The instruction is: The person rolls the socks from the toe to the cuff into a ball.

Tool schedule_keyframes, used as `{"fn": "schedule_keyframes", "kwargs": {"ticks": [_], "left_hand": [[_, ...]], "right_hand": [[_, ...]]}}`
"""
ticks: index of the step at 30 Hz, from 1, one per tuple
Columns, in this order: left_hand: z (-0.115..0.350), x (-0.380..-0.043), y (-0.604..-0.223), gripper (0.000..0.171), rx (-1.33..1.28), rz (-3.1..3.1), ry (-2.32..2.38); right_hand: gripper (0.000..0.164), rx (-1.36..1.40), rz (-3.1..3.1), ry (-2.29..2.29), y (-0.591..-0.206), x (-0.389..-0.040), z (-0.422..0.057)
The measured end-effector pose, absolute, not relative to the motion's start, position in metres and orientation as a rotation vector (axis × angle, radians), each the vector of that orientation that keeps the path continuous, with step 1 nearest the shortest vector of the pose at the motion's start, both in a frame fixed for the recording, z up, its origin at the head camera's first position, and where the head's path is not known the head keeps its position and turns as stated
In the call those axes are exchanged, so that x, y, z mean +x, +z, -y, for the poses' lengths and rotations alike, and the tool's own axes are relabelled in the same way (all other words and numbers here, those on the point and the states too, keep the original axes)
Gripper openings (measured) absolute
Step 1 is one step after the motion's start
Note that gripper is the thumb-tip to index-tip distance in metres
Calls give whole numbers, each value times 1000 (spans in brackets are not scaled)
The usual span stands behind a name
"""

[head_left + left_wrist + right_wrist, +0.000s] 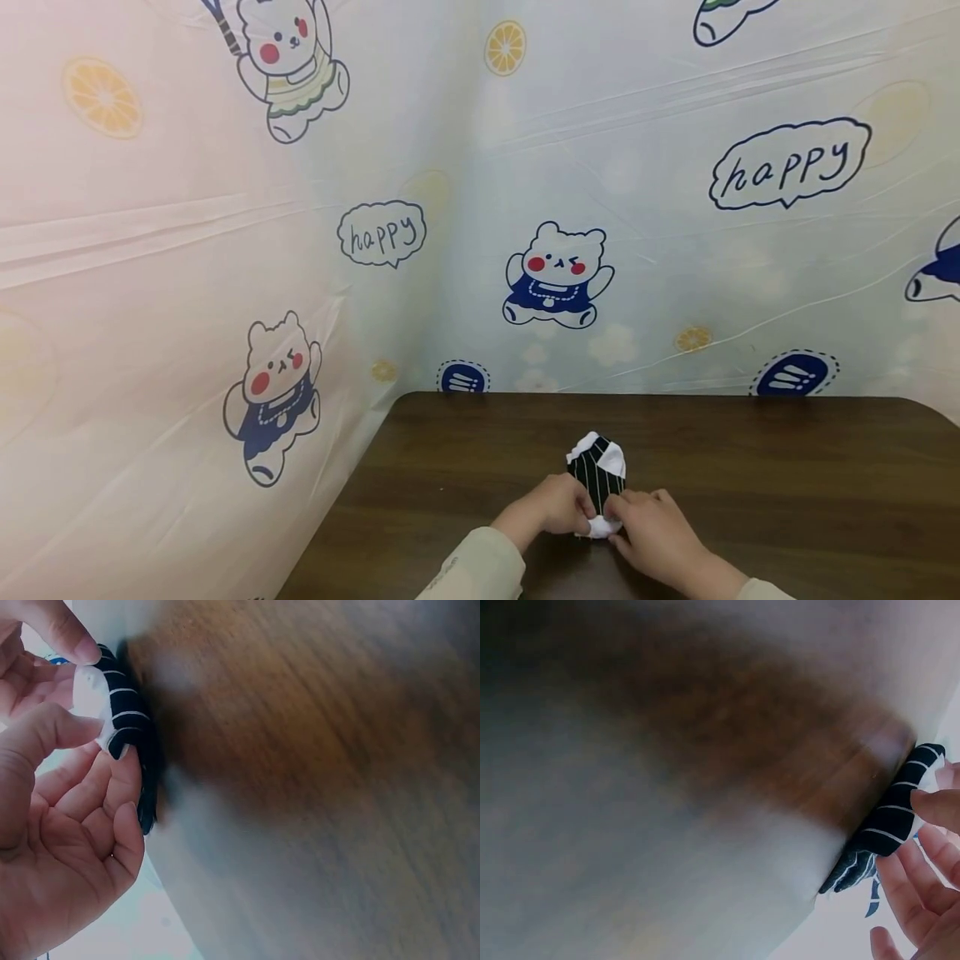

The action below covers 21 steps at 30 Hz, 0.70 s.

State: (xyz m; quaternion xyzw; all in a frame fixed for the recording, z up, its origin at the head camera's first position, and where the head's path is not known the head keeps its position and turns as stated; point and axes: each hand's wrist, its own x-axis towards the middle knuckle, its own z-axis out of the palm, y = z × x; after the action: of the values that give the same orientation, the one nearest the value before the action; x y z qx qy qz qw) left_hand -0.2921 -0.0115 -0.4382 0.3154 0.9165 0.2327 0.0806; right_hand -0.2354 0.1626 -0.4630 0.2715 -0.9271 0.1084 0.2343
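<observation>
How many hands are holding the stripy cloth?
2: the left hand is at the left of the stripy cloth's near end, and the right hand is at its right. The stripy cloth lies between.

Black-and-white striped cloth (pixel 596 487) on brown wooden bench (pixel 450 467), between left hand (pixel 557 503) and right hand (pixel 656 532). Pale printed sheet (pixel 480 167) behind bench.

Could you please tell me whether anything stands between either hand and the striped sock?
Nothing visible does: the left hand and right hand both pinch the striped sock directly at its white near end.
</observation>
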Motion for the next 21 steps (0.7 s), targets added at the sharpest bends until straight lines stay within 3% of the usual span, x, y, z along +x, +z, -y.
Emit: {"fn": "schedule_keyframes", "kwargs": {"ticks": [13, 21], "left_hand": [[18, -290, -450, 14, 934, -2725, 915], [21, -284, -453, 22, 1008, -2895, 783]], "right_hand": [[20, 768, 2569, 367, -468, -247, -162], [21, 758, 2650, 430, -467, -253, -163]]}}
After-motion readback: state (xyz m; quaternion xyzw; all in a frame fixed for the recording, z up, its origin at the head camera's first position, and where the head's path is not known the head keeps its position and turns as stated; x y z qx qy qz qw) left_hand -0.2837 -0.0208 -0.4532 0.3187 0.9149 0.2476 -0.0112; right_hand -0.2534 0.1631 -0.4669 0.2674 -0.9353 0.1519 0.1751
